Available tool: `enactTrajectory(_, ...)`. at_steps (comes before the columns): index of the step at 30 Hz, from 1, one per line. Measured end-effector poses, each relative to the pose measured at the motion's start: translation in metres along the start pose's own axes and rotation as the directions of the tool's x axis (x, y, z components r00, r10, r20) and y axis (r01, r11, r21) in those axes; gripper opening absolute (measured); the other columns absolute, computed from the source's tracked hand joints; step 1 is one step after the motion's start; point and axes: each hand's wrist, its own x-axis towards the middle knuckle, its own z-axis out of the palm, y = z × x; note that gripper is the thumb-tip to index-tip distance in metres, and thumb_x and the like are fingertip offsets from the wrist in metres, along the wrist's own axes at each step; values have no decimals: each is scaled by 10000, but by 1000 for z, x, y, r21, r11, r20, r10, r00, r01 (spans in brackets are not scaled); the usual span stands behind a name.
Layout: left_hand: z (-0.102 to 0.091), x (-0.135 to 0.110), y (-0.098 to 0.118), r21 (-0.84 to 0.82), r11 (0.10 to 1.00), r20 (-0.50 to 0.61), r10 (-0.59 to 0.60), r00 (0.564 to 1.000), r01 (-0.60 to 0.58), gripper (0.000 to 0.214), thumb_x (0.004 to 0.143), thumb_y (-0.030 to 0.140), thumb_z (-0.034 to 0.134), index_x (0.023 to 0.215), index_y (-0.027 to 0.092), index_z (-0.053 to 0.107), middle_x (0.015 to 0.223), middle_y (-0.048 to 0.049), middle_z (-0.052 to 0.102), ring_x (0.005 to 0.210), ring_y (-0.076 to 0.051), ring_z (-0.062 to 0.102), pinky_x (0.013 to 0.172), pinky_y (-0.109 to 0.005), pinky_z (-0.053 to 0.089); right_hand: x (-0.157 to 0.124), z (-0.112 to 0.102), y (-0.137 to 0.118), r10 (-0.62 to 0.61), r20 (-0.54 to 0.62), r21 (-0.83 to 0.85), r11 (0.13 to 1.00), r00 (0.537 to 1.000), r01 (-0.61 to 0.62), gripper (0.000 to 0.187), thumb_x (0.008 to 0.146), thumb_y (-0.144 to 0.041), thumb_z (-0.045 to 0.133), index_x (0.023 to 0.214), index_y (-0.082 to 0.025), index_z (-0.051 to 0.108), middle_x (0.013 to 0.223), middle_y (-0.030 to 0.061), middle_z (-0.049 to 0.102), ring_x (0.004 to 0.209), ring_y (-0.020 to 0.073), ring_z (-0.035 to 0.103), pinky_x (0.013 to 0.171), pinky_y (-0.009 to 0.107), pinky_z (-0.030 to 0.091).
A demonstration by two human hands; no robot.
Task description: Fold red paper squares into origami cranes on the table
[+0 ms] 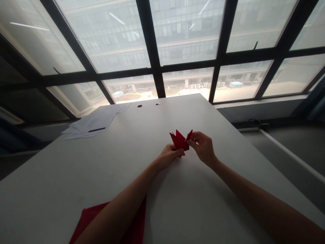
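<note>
A small folded red paper figure (179, 140) with several pointed tips is held just above the white table (132, 162). My left hand (169, 156) pinches its lower left part from below. At the figure's right side, my right hand (203, 146) grips one pointed tip between thumb and fingers. Both forearms reach in from the bottom edge.
A flat red sheet (88, 222) lies at the table's near edge, partly under my left forearm. A stack of white papers (93, 123) sits at the far left. Two small round holes (139, 106) mark the table's far edge. Large dark-framed windows (157, 51) stand behind.
</note>
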Motion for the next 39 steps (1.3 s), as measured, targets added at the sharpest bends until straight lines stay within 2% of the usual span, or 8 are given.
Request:
enactTrajectory(5,1,1,-1,15,1000,10,4,1000,-4,314,653,342,867,851,120,765,770,-64,696,642,-129,572,614,-245,422,-3,5,3,30,-5,-35,999,1000,-30,211,774,-264,737,968,-198,686,810,29,701,703,165,616,648,299,492)
enactTrajectory(9,3,-1,1,38,999,-21,12,1000,-11,273,658,331,854,807,120,768,706,-50,676,612,-124,554,602,-245,416,-7,8,8,99,-29,-37,994,995,-100,262,785,-371,739,965,-186,691,797,36,676,697,168,604,610,284,487)
enactTrajectory(14,7,-2,4,71,997,-98,18,995,-11,269,668,339,845,808,121,771,674,-35,658,588,-112,517,584,-237,384,-13,10,11,239,28,84,967,971,-240,323,830,-497,676,780,-178,661,650,6,607,579,140,523,535,264,429)
enactTrajectory(18,10,-3,2,147,989,-123,44,991,-25,266,699,343,817,825,115,766,675,-29,650,583,-108,506,575,-235,375,-15,9,8,198,-10,45,979,980,-198,333,867,-494,639,769,-178,669,614,-11,559,559,130,477,515,259,381)
enactTrajectory(21,11,-4,1,243,970,-70,43,997,-25,235,728,330,786,808,110,761,657,-20,635,575,-108,502,564,-233,360,-13,7,5,147,-60,15,989,987,-146,275,858,-445,669,778,-182,678,671,0,588,600,137,501,532,260,391)
enactTrajectory(25,13,-5,2,292,956,-29,41,999,-31,240,752,327,761,849,108,768,660,-17,632,578,-107,500,561,-231,343,-10,5,2,81,-48,20,997,996,-80,258,849,-405,686,713,-186,673,707,11,598,627,144,520,550,269,407)
enactTrajectory(31,13,-6,2,322,945,-2,63,998,-59,228,750,311,756,865,115,775,689,-26,658,602,-125,527,577,-240,364,-10,4,1,121,-34,8,993,992,-121,239,839,-392,690,723,-183,706,701,28,643,629,164,543,563,288,427)
enactTrajectory(39,11,-8,6,330,943,62,19,998,-38,250,761,362,755,799,114,748,632,-8,603,558,-109,485,551,-237,340,-12,7,9,149,-34,-22,988,988,-150,323,851,-465,666,686,-188,647,615,-2,580,572,141,485,527,268,390)
